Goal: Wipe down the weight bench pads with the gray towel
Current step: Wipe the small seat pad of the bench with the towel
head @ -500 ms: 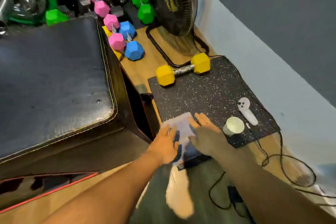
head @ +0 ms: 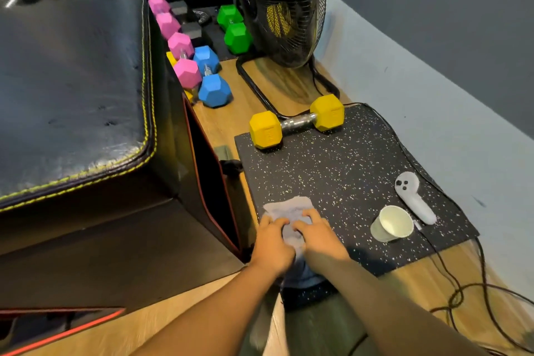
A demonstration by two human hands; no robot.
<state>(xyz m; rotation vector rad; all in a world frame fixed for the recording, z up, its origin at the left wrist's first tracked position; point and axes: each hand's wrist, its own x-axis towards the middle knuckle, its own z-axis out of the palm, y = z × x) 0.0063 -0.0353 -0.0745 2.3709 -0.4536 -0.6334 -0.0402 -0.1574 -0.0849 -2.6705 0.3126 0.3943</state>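
— Black leather with yellow stitching: is that the weight bench pad (head: 72, 81) filling the left of the view?
— Yes. A speckled rubber mat (head: 346, 167) lies on the wood floor to its right, lower than the pad's top.
— The arms?
— Both forearms reach forward and down from the bottom edge, converging at the mat's near left corner.
— And the hands?
— The left hand (head: 271, 243) and right hand (head: 318, 237) sit knuckles-up, nearly touching. Their fingers curl into the gray towel (head: 289, 208), each grasping a bunch of cloth. The towel lies on the mat, apart from the bench pad, its far part spread beyond the fingertips.
— Smaller things?
— A yellow dumbbell (head: 297, 124) at the mat's far edge, a paper cup (head: 393, 224) on its side, and a white controller (head: 413, 199) just beside the cup.
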